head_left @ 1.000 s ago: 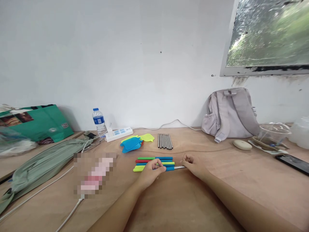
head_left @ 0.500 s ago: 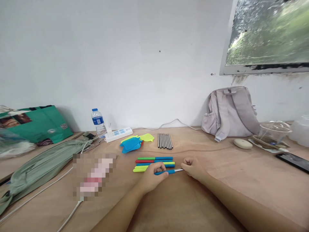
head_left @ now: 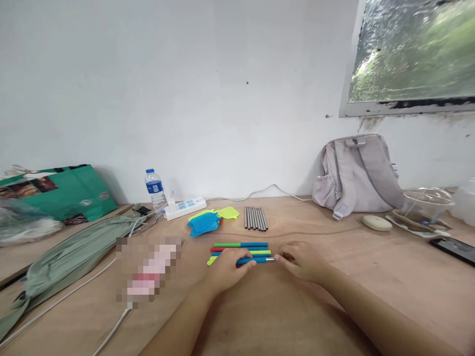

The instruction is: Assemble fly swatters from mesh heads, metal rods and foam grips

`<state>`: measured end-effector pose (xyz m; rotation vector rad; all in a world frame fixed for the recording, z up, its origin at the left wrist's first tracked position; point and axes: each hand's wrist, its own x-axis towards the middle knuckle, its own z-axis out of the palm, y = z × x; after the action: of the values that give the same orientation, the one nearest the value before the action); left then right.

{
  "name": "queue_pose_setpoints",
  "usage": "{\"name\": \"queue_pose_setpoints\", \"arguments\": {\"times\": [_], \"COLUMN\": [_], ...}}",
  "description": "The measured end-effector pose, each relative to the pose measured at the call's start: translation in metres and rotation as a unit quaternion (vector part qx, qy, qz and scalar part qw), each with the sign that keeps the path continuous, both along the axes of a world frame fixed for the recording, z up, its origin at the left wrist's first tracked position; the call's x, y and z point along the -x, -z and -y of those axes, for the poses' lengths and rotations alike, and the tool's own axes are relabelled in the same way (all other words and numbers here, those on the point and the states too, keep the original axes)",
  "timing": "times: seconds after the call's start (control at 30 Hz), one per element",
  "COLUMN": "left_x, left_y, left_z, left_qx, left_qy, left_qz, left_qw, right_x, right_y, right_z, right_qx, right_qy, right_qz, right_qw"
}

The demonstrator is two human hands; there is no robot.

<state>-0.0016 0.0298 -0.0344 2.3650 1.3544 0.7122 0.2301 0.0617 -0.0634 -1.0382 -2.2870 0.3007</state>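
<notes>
My left hand [head_left: 227,269] is closed around a blue tube [head_left: 260,260] that lies level just above the wooden table. A short length of a silver metal tube [head_left: 270,259] sticks out of its right end. My right hand [head_left: 304,259] has its fingers curled, with the fingertips at the free end of that metal tube. Behind my left hand lie several two-coloured tubes side by side, among them a green and blue one [head_left: 254,244]. Farther back, several bare metal tubes [head_left: 255,218] lie in a row. To their left are blue [head_left: 203,224] and yellow [head_left: 229,212] flat plastic pieces.
A white power strip [head_left: 185,208] and a water bottle [head_left: 155,188] stand by the wall. A green bag [head_left: 70,193], a grey-green cloth bag [head_left: 70,252] and a white cable are at left. At right are a backpack [head_left: 358,173], a plastic bowl [head_left: 426,202] and a phone [head_left: 454,251].
Less of the metal tube shows outside the blue tube now. My right hand has come closer to the blue tube's end. The view has shifted slightly.
</notes>
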Motion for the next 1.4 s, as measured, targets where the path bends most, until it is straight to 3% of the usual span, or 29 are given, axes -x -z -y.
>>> {"name": "queue_pose_setpoints", "arguments": {"times": [0.1, 0.23, 0.4, 0.8, 1.0, 1.13, 1.2, 1.27, 1.33, 1.4], "left_x": [-0.004, -0.017, -0.029, -0.038, -0.033, -0.012, 0.01, 0.038, 0.066, 0.089], "left_y": [0.002, 0.007, 0.011, 0.018, 0.012, 0.005, 0.005, 0.009, 0.017, 0.026], "left_z": [0.002, 0.01, 0.018, 0.014, 0.019, 0.008, -0.007, -0.027, -0.045, -0.06], "left_qx": [-0.02, -0.042, -0.014, -0.009, -0.057, -0.14, -0.204, -0.25, -0.255, -0.241], "left_qy": [-0.011, -0.032, -0.072, -0.113, -0.05, -0.013, -0.068, -0.174, -0.276, -0.295], "left_qz": [-0.029, -0.037, -0.04, -0.061, -0.018, 0.04, 0.086, 0.106, 0.067, 0.047], "left_qw": [0.999, 0.998, 0.996, 0.992, 0.997, 0.989, 0.973, 0.947, 0.924, 0.923], "right_x": [0.007, 0.021, 0.028, 0.032, 0.032, 0.028, 0.023, 0.016, 0.01, 0.004], "right_y": [0.011, 0.026, 0.019, 0.017, 0.016, 0.013, 0.013, 0.014, 0.015, 0.014], "right_z": [0.004, 0.002, 0.004, 0.008, 0.011, 0.013, 0.01, 0.004, -0.003, -0.007], "right_qx": [-0.04, -0.02, 0.01, 0.019, -0.008, -0.03, -0.027, -0.016, 0.0, 0.016], "right_qy": [0.019, 0.128, 0.173, 0.171, 0.124, 0.069, 0.065, 0.066, 0.071, 0.089], "right_qz": [0.039, 0.14, 0.234, 0.263, 0.196, 0.147, 0.125, 0.099, 0.068, 0.034], "right_qw": [0.998, 0.982, 0.957, 0.949, 0.973, 0.986, 0.99, 0.993, 0.995, 0.995]}}
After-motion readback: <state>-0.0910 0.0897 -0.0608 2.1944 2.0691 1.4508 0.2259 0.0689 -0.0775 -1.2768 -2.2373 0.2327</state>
